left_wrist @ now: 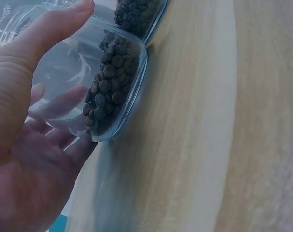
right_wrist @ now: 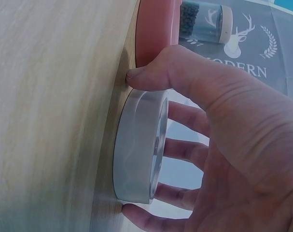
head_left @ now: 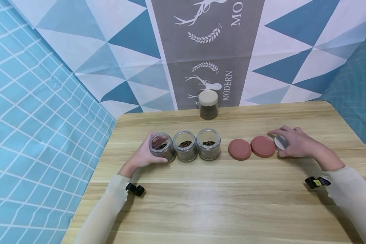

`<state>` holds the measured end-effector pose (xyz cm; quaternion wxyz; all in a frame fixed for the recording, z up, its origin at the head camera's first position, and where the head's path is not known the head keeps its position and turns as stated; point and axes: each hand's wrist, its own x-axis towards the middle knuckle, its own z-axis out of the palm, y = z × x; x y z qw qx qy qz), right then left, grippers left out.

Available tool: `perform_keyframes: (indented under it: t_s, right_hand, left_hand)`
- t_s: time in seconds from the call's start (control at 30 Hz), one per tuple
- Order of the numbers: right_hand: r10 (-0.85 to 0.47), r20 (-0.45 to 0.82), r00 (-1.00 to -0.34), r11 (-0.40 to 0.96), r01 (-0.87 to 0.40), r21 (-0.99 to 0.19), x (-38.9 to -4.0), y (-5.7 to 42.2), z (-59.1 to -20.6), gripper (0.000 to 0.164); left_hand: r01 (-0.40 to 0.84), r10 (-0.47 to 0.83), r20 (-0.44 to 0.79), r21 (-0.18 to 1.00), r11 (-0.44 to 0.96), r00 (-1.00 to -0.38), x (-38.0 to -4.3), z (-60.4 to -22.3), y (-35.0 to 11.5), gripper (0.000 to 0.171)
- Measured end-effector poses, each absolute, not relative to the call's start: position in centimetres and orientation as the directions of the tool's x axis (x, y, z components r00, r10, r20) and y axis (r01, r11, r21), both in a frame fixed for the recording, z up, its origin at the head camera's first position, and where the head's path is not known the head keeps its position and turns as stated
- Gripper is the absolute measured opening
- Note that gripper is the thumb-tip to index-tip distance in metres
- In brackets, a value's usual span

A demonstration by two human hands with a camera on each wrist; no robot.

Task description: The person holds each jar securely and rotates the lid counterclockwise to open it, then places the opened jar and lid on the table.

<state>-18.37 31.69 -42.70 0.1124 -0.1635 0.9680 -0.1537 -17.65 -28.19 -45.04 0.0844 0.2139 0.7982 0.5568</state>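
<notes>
- Left hand (head_left: 144, 151), centre-left of the frame: fingers and thumb curled round the leftmost open jar (head_left: 170, 153), dark pellets inside.
- 2 more open jars (head_left: 187, 156) (head_left: 208, 154), frame centre: upright in a row beside it, likewise part-filled.
- Right hand (head_left: 300, 144), centre-right: digits bent around a white lid (head_left: 280, 143) on the tabletop (head_left: 186, 203).
- 2 red lids (head_left: 239, 149) (head_left: 263, 146): flat, left of the white lid.
- Capped jar (head_left: 208, 104): upper centre, upright.

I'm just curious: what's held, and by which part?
The left grip holds the leftmost open jar by its glass side. The right grip is at the white lid; whether holding, I can't tell.
</notes>
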Motion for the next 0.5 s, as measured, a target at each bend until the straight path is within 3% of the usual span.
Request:
perform_keyframes:
  t_s: [0.5]
  right_hand:
    - [-0.351, -0.164, -0.922, 0.898, -0.282, -0.338, -18.37, 31.68, -42.73, 0.086]
  left_hand:
    - [0.297, 0.391, 0.165, 0.904, 0.308, -0.905, -17.45, -44.14, -28.52, 0.106]
